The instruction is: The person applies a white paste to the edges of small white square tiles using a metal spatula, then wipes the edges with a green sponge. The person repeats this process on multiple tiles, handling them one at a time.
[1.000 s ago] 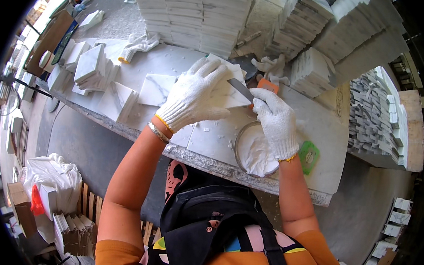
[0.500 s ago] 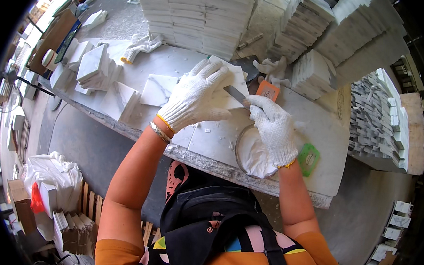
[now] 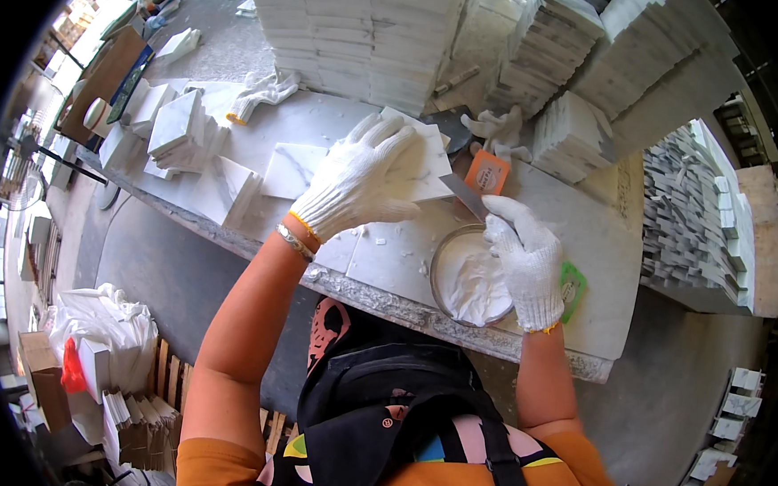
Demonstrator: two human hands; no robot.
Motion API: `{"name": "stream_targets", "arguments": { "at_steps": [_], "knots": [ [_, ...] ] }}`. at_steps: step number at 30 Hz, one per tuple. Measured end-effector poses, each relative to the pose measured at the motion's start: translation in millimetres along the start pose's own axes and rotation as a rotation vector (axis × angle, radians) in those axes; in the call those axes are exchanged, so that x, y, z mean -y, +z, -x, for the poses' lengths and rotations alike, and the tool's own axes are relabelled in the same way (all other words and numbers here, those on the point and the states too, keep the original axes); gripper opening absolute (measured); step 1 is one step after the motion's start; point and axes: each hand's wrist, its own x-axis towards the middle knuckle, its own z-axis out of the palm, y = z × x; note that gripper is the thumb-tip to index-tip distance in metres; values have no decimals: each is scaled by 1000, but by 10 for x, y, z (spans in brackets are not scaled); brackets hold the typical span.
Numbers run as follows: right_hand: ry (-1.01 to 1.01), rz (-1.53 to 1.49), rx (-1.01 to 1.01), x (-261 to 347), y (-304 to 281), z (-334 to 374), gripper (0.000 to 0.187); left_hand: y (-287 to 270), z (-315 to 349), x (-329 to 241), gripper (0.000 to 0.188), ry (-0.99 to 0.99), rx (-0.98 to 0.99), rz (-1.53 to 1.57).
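White knit gloves with yellow cuffs cover both hands. My left hand (image 3: 362,174) lies flat with fingers stretched over a white marble tile (image 3: 428,163), its thumb apart. My right hand (image 3: 526,260) is closed around a putty knife (image 3: 466,195); its grey blade points up and left near the tile's right corner, and its handle is mostly hidden in the glove. Just left of that hand sits a round dish (image 3: 435,277) containing white paste (image 3: 478,286). A green card-like piece (image 3: 571,290) shows partly behind the right glove. Another grey-veined tile (image 3: 288,170) rests left of my left hand.
An orange box (image 3: 487,172) and a crumpled glove (image 3: 500,129) lie beyond the knife. Tall tile stacks (image 3: 357,36) block the back of the marble-topped bench. Smaller tile piles (image 3: 182,132) and a loose glove (image 3: 263,93) are at left. The bench's rough front edge (image 3: 385,307) runs before me.
My right hand has moved right and slightly toward me, drawing the putty knife away from the tile. My left hand stays spread on the tile.
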Motion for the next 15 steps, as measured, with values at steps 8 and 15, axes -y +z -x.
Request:
{"name": "stream_targets", "arguments": {
  "at_steps": [8,15],
  "knots": [
    [314,-205,-31,-231,-444,664,33,-84,-144,-215,83,34,43,-141],
    [429,-563,-14,-238,-338,718,37,-22,-303,-440,72,-8,88,-200]
  ]
}}
